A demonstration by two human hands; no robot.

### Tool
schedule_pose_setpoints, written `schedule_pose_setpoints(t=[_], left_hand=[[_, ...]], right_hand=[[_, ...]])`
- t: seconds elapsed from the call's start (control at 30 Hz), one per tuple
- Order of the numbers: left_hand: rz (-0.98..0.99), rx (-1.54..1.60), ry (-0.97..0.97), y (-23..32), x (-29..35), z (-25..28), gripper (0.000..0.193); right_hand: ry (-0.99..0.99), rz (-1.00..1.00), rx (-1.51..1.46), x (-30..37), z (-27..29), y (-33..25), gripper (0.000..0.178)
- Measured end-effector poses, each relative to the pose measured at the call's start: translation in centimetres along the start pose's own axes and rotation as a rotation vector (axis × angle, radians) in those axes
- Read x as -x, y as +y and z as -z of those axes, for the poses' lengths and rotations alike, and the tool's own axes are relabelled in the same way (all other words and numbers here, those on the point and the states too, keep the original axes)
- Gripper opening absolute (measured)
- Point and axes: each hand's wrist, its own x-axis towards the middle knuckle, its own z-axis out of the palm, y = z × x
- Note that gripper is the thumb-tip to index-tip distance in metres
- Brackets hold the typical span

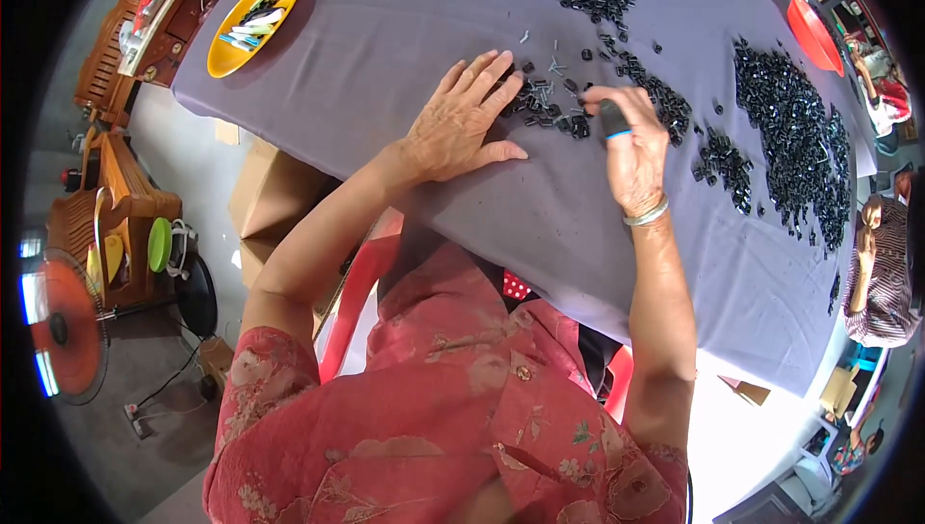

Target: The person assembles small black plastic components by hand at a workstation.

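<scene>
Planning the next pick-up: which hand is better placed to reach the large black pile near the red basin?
Probably the right hand: it's nearer that black pile; the left hand lies palm down, farther left. Blur hides whether the right one holds anything.

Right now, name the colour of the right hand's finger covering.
The covering is black with a blue edge; head view.

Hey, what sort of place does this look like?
Probably a living area doubling as a small workshop: heaps of small black parts lie on a cloth-covered table, with wooden furniture and an electric fan.
</scene>
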Motion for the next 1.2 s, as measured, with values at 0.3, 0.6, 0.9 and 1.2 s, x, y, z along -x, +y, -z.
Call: schedule_pose_setpoints(t=[0.3,0.6,0.9,1.2], left_hand=[[-0.120,0.065,-0.038,1.2,-0.2,-0.1,0.064],[-0.157,0.182,0.056,0.9,0.4,0.5,0.051],[0.072,0.299,0.450,1.0,0.8,0.4,0.043],[0.195,0.354,0.530,2.6,2.6,0.2,0.034]], right_hand=[[-0.241,0.090,0.189,0.4,-0.2,0.8,0.023],[-0.146,-0.082,0.165,0.0,1.3,1.3,0.017],[-0.131,-0.116,0.177,0.1,0.2,1.0,0.035],[-0.136,-0.118,0.222,-0.1,-0.5,1.6,0.031]])
